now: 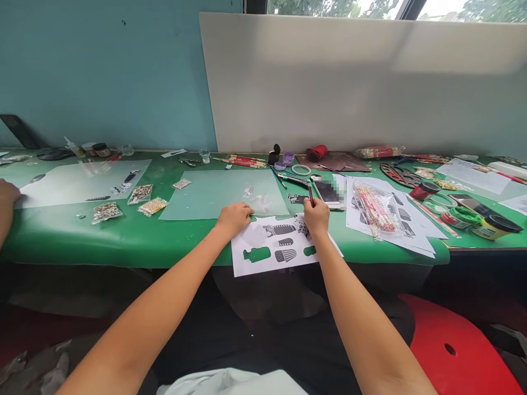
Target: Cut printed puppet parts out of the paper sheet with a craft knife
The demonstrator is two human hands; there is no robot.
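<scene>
A white printed paper sheet with dark grey shapes lies at the front edge of the table, partly overhanging it. Green shows through some cut-out shapes in it. My left hand is closed at the sheet's upper left edge, fingers together. In my right hand, closed over the sheet's right side, is a slim dark red pen-like tool, held upright; its lower end is hidden. Behind my left hand lies a translucent sheet with small clear pieces on it. A dark cut-out piece rests beyond my right hand.
A phone lies just behind my right hand. Printed papers with a bag of red-and-white sticks are to the right, near paint jars. Bead packets lie left. Another person's hand is at far left.
</scene>
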